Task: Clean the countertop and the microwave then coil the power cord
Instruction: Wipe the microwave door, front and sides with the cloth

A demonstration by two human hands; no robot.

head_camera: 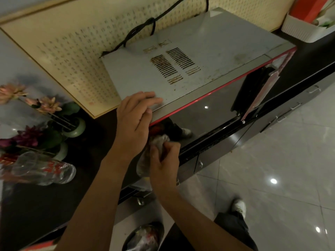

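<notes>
The left hand [135, 115] lies flat on the microwave [190, 69] top, steadying it; the right hand's [163, 160] grip bunches a cloth [159, 140] against the door. The power cord [145, 29] hangs uncoiled behind; the grimy top looks unwiped.

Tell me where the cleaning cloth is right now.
In the head view, the crumpled grey cleaning cloth is bunched in the right hand, pressed against the lower left of the microwave's dark glass door, just below the left hand.
</notes>
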